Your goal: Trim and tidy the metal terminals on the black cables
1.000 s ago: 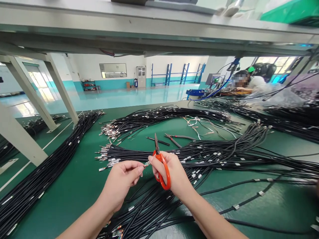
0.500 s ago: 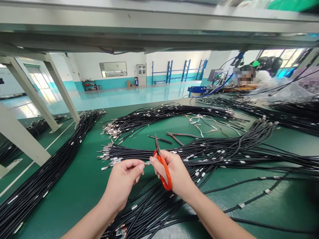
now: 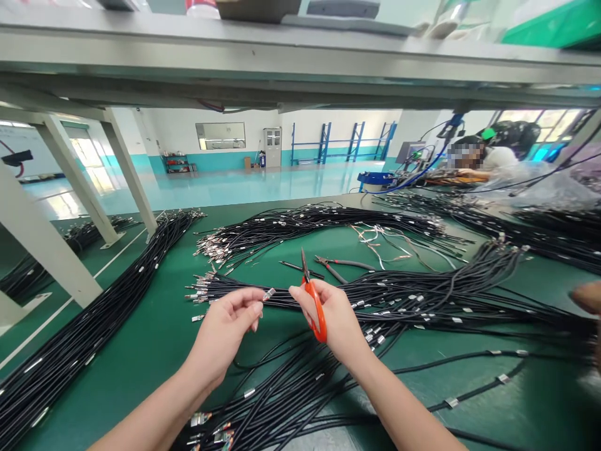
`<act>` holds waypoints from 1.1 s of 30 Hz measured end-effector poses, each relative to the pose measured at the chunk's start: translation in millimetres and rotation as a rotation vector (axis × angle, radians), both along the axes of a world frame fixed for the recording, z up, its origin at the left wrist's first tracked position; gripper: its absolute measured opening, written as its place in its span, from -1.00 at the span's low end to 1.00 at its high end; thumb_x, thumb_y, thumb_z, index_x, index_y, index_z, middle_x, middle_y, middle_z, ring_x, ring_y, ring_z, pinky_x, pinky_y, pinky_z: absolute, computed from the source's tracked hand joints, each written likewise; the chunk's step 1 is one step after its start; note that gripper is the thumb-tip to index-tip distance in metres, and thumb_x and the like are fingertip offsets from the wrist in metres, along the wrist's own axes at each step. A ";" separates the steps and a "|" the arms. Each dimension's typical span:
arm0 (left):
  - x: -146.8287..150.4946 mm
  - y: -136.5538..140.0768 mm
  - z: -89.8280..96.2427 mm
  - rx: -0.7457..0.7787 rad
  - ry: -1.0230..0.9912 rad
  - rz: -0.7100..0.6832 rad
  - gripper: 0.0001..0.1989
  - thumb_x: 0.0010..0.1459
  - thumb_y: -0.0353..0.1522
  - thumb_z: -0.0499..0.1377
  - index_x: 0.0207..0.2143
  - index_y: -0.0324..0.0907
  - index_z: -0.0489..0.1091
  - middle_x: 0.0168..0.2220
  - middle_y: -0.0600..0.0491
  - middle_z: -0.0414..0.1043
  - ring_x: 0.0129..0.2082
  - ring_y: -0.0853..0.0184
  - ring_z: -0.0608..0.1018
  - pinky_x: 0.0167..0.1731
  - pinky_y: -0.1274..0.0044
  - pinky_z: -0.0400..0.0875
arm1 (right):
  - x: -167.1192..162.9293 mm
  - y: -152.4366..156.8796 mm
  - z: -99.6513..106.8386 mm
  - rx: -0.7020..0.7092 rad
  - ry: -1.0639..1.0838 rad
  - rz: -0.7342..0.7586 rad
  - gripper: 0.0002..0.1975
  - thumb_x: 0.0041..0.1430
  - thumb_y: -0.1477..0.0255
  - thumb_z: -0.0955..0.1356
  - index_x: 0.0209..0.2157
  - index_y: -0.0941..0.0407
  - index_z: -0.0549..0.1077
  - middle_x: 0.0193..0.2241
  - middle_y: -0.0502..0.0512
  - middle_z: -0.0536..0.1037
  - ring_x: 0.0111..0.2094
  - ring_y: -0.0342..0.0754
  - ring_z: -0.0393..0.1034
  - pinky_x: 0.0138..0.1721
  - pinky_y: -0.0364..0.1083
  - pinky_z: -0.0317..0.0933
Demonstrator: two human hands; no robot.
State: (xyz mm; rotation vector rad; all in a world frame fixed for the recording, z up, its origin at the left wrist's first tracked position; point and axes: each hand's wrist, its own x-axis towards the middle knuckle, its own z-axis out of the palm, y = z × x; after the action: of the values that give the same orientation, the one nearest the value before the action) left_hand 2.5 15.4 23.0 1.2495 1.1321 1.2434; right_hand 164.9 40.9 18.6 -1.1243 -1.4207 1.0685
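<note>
Head view: connector (image 3: 269, 294) just beyond left fingers (image 3: 252, 314)

The left hand (image 3: 224, 326) holds a connector (image 3: 269, 294), the right hand (image 3: 337, 313) scissors (image 3: 307, 285). Around them on the desk (image 3: 145, 338), one bundle (image 3: 101, 313) lies at nine o'clock, a second bundle (image 3: 272, 388) at six; a third bundle (image 3: 389, 289) runs just beyond, from ten to two. Behind it, at one, lie pliers (image 3: 357, 264), then wires (image 3: 375, 230). A shelf (image 3: 263, 59) spans twelve, overhead.
</note>
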 end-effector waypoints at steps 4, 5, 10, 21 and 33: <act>-24.5 -8.9 14.3 0.023 0.151 -0.091 -0.69 -0.02 -0.42 0.14 -0.15 -0.19 0.37 -0.47 0.08 0.35 -0.46 0.39 0.38 -0.38 0.56 0.27 | 1.8 6.3 -8.8 0.085 -0.233 0.017 -0.87 0.02 0.42 0.28 -0.56 0.14 0.30 -0.62 -0.03 0.38 -0.58 -0.16 0.25 -0.54 -0.20 0.11; -33.8 -15.8 18.2 0.024 0.254 -0.151 -0.75 -0.02 -0.44 0.12 -0.23 -0.19 0.42 -0.43 0.05 0.38 -0.40 0.35 0.41 -0.33 0.54 0.29 | 0.4 6.1 -11.7 0.116 -0.316 0.046 -0.88 0.02 0.44 0.27 -0.55 0.14 0.31 -0.58 0.01 0.41 -0.54 -0.14 0.28 -0.50 -0.19 0.12; -81.5 -66.3 16.1 0.108 0.848 -0.555 -0.59 -0.02 -0.58 -0.02 -0.25 0.02 0.44 0.07 0.18 0.25 0.09 0.25 0.24 0.02 0.43 0.17 | -13.9 -4.8 -23.5 0.253 -0.669 0.333 -0.90 -0.01 0.57 0.23 -0.53 0.13 0.31 -0.54 0.01 0.42 -0.51 -0.15 0.25 -0.47 -0.21 0.09; -102.6 -91.5 -25.2 0.387 1.018 -0.294 -0.68 0.17 -0.36 -0.07 -0.12 0.17 0.35 -0.05 0.22 0.40 -0.03 0.32 0.40 0.01 0.48 0.18 | -25.7 -10.6 -37.3 0.221 -0.762 0.506 -0.84 -0.12 0.66 0.18 -0.52 0.11 0.19 -0.48 -0.03 0.37 -0.44 -0.16 0.19 -0.41 -0.22 0.04; -116.2 18.2 -47.0 0.120 0.879 0.229 -0.88 -0.06 -0.35 0.09 -0.54 -0.18 0.39 -0.43 0.00 0.39 -0.39 0.21 0.44 -0.34 0.42 0.30 | -29.7 -8.8 -38.4 0.206 -0.616 0.376 -0.87 -0.07 0.62 0.22 -0.54 0.11 0.20 -0.54 -0.03 0.36 -0.49 -0.14 0.24 -0.43 -0.20 0.10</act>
State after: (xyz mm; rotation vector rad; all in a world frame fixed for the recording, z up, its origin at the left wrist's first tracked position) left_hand -113.7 33.6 -24.0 1.8785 1.8799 0.9243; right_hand 135.2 32.1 -19.8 -1.1080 -2.2439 0.8239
